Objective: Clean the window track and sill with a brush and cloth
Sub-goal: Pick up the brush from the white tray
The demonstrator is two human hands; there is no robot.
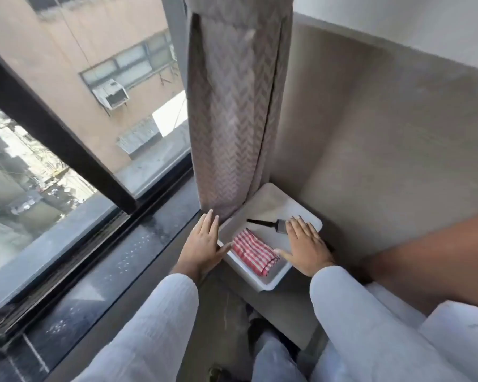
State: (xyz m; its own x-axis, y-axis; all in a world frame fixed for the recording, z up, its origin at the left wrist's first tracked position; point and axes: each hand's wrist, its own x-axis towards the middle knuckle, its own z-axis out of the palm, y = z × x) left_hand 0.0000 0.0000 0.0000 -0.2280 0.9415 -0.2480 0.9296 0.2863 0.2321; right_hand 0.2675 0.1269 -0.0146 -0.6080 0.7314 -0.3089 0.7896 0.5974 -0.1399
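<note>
A white tray (268, 201) sits low at the room corner, beside the dark window sill (138, 252). In it lie a folded red-and-white checked cloth (253, 250) and a brush (265, 223) with a black handle and grey bristles. My left hand (203, 242) is flat with fingers apart at the tray's left edge, thumb touching the rim. My right hand (305, 245) lies spread over the tray's right side, fingertips at the brush's bristle end, thumb near the cloth. Neither hand holds anything. The window track (75, 260) runs along the sill under the glass.
A grey herringbone curtain (232, 111) hangs down to the tray's back left corner. A dark window frame bar (53, 133) crosses the glass. Beige walls close in the corner on the right. White bedding (458, 340) lies at the lower right.
</note>
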